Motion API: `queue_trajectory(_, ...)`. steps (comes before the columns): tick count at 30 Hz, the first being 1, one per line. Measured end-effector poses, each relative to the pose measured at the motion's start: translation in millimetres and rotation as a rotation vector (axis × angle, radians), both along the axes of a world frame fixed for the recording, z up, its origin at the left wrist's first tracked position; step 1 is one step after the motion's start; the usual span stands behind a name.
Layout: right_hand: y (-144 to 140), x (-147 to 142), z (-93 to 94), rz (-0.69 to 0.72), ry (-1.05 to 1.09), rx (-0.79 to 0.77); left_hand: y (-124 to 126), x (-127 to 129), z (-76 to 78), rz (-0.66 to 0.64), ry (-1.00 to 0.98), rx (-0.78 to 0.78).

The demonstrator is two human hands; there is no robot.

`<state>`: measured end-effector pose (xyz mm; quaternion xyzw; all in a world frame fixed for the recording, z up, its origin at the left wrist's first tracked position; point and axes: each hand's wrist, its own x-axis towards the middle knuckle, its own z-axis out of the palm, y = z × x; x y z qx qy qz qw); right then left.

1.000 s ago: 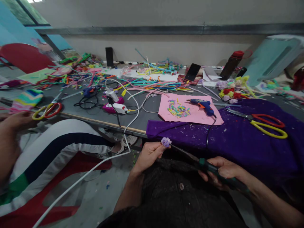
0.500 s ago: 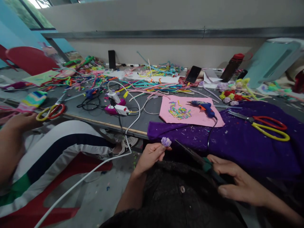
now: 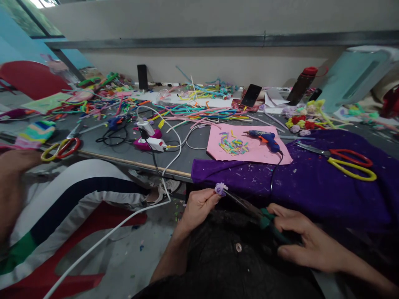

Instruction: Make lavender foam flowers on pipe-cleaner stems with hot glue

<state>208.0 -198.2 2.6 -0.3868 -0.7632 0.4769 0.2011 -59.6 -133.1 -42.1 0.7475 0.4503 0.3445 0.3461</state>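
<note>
My left hand [image 3: 201, 206] pinches a small lilac flower [image 3: 220, 189] made of fuzzy pipe cleaner, above my dark-clothed lap. In my right hand [image 3: 307, 236] is a pair of long-nose pliers [image 3: 246, 204] with green handles. Its narrow tip reaches the flower's right side and appears to touch it; whether the jaws are closed on it I cannot make out. Beyond my hands, a blue glue gun [image 3: 264, 140] lies on a pink sheet [image 3: 215, 143] beside several short coloured pipe cleaner bits [image 3: 233, 144].
Red-and-yellow scissors [image 3: 339, 158] rest on a purple cloth [image 3: 311, 191] at the right. A white cable [image 3: 124, 222] runs from a power strip [image 3: 152, 143] past my left side. A co-worker's arm [image 3: 14, 178] is near other scissors [image 3: 60, 150]. A bottle [image 3: 302, 86] stands behind.
The pliers have moved left, their tip now at the flower. The flower has turned in my left hand and shifted slightly right. The view has moved a little.
</note>
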Motion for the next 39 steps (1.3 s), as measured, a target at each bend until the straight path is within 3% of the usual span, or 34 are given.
queue_trajectory(17, 1.6, 1.9, -3.5, -0.004, 0.035, -0.049, -0.6, 0.7, 0.6, 0.058, -0.004, 0.033)
queue_trajectory(39, 1.6, 0.8, -6.4, -0.007, 0.076, -0.122, 1.5, 0.2, -1.8, -0.006, 0.027, 0.113)
